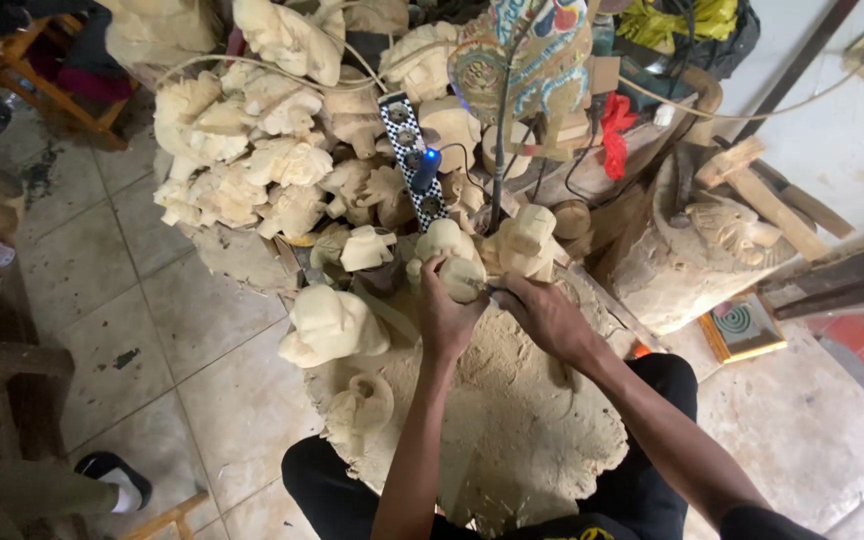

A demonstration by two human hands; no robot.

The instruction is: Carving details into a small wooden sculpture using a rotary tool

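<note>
The left hand wraps a small pale wood carving, its fingers curled tight around the near side of the piece, which sits just above the centre of the view, at the far edge of a round wooden block dusted with sawdust that serves as the counter. The right hand comes in from 4 o'clock and meets the carving on its right side; its fingers are pressed together around a thin tool whose tip touches the wood, though the tool itself is too small and hidden to make out clearly. At 9 o'clock from the carving, a larger unfinished figure lies on the block's edge, and at 7 o'clock a smaller curled piece rests on the sawdust. From 10 to 12 o'clock a heap of rough pale carvings is piled high, with a black-and-white checkered power strip lying across it and a blue light glowing on it. At 12 o'clock stands a painted, patterned carved panel, with a red scrap beside it. At 2 o'clock a big pale carved mask leans near wooden mallets. The person's knees in black trousers flank the block on the tiled floor.
</note>
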